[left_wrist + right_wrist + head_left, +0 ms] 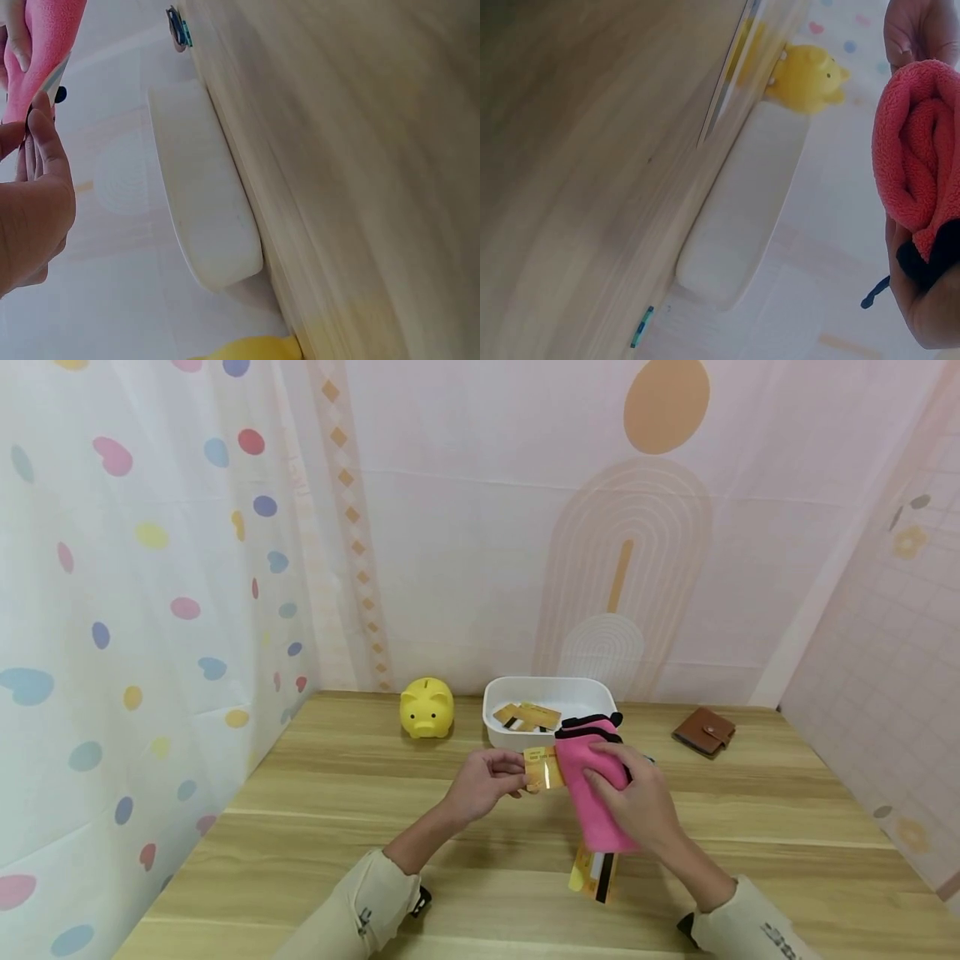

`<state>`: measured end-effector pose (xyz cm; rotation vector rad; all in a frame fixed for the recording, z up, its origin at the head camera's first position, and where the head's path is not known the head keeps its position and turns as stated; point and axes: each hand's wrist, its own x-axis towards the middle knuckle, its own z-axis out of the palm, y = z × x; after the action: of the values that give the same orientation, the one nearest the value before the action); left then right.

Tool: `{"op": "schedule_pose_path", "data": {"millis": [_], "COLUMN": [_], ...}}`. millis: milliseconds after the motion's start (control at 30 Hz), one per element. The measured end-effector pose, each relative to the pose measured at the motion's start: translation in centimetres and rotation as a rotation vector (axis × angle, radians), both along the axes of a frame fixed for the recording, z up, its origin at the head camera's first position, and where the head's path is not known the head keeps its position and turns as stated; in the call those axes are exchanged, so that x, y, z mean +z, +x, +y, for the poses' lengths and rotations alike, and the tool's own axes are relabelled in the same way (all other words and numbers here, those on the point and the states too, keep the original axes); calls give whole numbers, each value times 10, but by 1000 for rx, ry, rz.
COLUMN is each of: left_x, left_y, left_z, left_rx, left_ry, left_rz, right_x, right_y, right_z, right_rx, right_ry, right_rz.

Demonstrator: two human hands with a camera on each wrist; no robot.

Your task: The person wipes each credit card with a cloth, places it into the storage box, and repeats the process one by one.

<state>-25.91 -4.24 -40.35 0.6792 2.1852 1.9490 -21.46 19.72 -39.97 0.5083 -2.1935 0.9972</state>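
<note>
My left hand (486,783) pinches a gold bank card (542,768) by its left end. The card's right end meets the edge of a folded pink cloth (592,793) with black trim. My right hand (637,793) grips that cloth, thumb across its front. In the right wrist view the pink cloth (915,150) shows rolled folds at its end, with the right hand (926,300) around it. Below the cloth, a gold card with a black stripe (602,877) lies on the table, partly covered in the head view. The left wrist view has the left hand's fingers (49,142) right at the cloth.
Behind the hands stands a white tray (504,739) with several gold cards (536,717) inside. A yellow piggy bank (427,708) sits to its left. At the back right of the wooden table (315,827) lies a brown wallet (705,732). Curtains hang behind and beside the table.
</note>
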Motion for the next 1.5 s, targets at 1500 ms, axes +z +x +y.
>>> {"op": "schedule_pose_path", "data": {"millis": [1500], "left_x": [-12], "left_y": [-62], "left_z": [-6], "left_rx": [348], "left_ry": [403], "left_rz": [-387], "right_x": [-1], "right_y": [8], "right_z": [14], "right_rx": [-11], "right_ry": [-24], "right_rz": [-70]}}
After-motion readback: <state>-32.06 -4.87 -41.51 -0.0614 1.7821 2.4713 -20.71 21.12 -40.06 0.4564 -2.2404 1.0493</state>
